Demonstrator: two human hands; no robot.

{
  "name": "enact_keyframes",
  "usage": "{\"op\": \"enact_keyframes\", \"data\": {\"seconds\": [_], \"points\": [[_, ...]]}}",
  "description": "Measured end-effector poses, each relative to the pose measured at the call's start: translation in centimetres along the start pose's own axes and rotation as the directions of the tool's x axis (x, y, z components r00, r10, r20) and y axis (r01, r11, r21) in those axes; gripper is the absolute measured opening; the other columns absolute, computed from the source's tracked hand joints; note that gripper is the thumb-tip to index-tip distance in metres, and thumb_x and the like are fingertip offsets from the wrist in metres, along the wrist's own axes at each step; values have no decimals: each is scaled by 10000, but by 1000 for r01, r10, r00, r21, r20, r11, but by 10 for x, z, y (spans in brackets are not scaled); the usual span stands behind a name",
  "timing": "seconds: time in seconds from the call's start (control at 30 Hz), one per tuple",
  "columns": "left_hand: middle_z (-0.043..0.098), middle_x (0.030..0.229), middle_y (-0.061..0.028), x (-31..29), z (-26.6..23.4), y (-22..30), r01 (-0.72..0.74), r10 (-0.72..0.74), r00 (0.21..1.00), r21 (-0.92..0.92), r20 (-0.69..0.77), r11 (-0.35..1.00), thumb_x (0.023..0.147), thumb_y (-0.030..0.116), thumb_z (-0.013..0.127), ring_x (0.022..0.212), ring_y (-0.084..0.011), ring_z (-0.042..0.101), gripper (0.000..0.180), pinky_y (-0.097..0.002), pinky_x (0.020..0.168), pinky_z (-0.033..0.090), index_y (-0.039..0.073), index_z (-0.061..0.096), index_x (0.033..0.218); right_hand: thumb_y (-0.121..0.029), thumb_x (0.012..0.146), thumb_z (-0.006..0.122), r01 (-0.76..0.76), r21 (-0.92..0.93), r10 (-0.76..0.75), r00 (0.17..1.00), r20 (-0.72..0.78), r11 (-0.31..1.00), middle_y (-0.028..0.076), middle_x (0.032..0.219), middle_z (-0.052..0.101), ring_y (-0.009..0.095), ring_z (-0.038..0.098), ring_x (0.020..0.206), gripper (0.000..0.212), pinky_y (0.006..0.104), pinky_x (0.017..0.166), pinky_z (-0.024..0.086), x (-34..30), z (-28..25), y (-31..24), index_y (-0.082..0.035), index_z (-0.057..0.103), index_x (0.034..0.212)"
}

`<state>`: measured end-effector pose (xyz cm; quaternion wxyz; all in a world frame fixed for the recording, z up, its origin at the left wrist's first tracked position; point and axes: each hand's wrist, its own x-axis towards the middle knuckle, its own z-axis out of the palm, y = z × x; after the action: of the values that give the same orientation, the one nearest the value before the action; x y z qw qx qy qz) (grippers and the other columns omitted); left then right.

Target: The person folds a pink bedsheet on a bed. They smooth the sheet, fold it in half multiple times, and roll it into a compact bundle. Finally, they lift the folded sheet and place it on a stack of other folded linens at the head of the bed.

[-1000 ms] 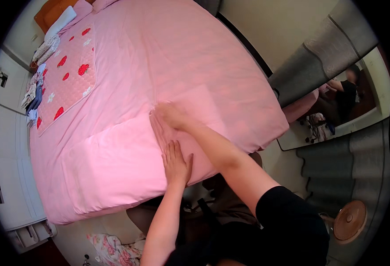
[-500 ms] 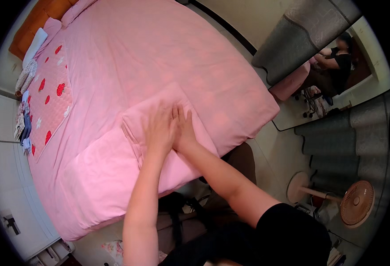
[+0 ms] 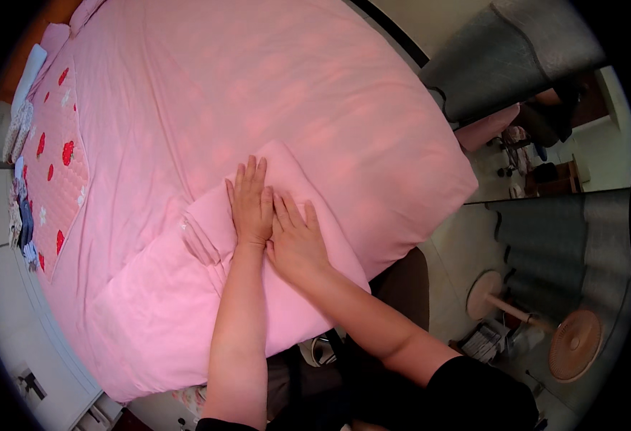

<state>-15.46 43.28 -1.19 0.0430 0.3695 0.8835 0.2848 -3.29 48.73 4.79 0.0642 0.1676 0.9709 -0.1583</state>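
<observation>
A folded pink cloth (image 3: pixel 297 179) lies near the front edge of the bed, its layers bunched at the left side. My left hand (image 3: pixel 251 205) rests flat on it with fingers stretched forward. Just right of it, my right hand (image 3: pixel 297 241) also presses flat on the cloth, fingers extended, its tips close against the left hand. Neither hand grips anything. Under the folded cloth spreads a pink bed sheet (image 3: pixel 258 79) of nearly the same colour, so where one ends at the front left is hard to tell.
A strawberry-patterned quilted mat (image 3: pixel 61 158) lies on the bed's left side, with folded clothes (image 3: pixel 25 215) beyond it. White drawers (image 3: pixel 0 302) stand at left. At right are a grey curtain (image 3: pixel 545 244), a mirror (image 3: pixel 581 158) and a standing fan (image 3: pixel 575 345).
My right hand has slid nearer to me over the folded cloth, while the left hand now lies flat and still where it was blurred. The view has shifted slightly.
</observation>
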Motion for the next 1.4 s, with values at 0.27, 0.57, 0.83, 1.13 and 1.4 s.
{"op": "enact_keyframes", "data": {"seconds": [0.27, 0.57, 0.83, 1.13, 1.4], "points": [[434, 1518, -105, -8, 8, -22, 31, -30, 978, 2, -205, 1000, 968, 282, 448, 1444, -297, 331, 514, -526, 1200, 111, 134, 462, 1460, -318, 911, 547, 39, -77, -56, 972, -228, 996, 98, 1576, 339, 245, 232, 1489, 659, 556, 1185, 132, 40, 11, 8, -87, 376, 1504], [245, 1618, -109, -39, -40, -12, 421, -362, 907, 431, -214, 799, 985, 453, 451, 1493, -346, 192, 659, -665, 1139, 95, 156, 289, 1550, -467, 938, 524, 28, -21, -32, 972, -233, 999, 71, 1616, 261, 241, 195, 1501, 707, 603, 1162, 167, 63, 8, 20, -126, 335, 1528], [281, 1603, -122, -50, -22, -43, 455, -380, 879, 268, -287, 849, 984, 441, 452, 1477, -356, 225, 642, -664, 1140, 100, 139, 324, 1535, -522, 921, 534, -30, -28, 23, 973, -228, 999, 95, 1614, 263, 262, 208, 1495, 791, 623, 1145, 169, 64, 18, 16, -83, 301, 1536], [268, 1607, -123, -59, -80, 40, 378, -407, 913, 421, -24, 824, 956, 487, 495, 1480, -349, 224, 687, -689, 1126, 104, 137, 339, 1525, -472, 924, 520, -33, 41, 43, 959, -280, 999, 113, 1602, 288, 279, 230, 1489, 757, 626, 1145, 174, 66, 18, 21, -65, 310, 1526], [360, 1558, -120, -155, -80, 87, 150, -212, 965, 340, 154, 928, 934, 568, 490, 1457, -334, 279, 680, -732, 1082, 142, 183, 416, 1490, -392, 900, 607, 53, 119, -54, 999, 6, 991, 144, 1592, 281, 328, 226, 1483, 732, 626, 1131, 233, 26, -33, 33, -83, 330, 1504]]}}
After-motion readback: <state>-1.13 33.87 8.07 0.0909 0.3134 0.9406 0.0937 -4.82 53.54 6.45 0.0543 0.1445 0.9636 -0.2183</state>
